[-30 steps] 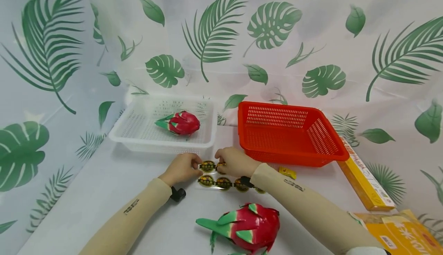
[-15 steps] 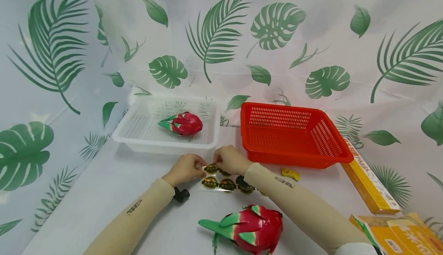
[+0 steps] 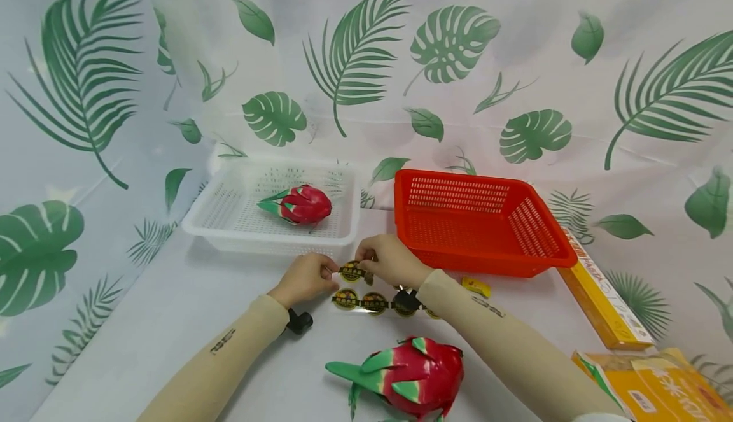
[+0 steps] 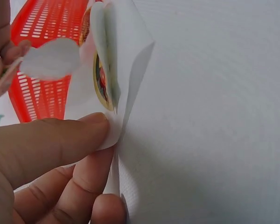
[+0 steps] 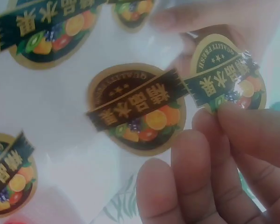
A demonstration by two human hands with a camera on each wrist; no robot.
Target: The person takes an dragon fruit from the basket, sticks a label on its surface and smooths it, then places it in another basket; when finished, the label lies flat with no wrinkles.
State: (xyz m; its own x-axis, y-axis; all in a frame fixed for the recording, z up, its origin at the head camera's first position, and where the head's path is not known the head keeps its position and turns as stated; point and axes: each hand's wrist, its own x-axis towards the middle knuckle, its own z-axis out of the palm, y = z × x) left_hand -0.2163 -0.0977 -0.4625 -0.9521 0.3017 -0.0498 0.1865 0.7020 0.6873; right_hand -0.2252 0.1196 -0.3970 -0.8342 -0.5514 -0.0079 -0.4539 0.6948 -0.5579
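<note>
Sticker sheet (image 5: 51, 102) is pinched by left fingers (image 4: 91, 175), 1 loose sticker (image 5: 226, 74) by right fingers (image 5: 193, 172).

Green leaves (image 3: 455, 44) pattern the pale backdrop (image 3: 458, 110) behind the white tabletop (image 3: 172, 320). From here it looks like creased cloth, softly lit.

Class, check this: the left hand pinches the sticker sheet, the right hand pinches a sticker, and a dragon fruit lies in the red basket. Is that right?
Not quite: the dragon fruit lies in the white basket, as the head view shows. The rest stands: the left hand pinches the sticker sheet, the right hand a sticker.
</note>
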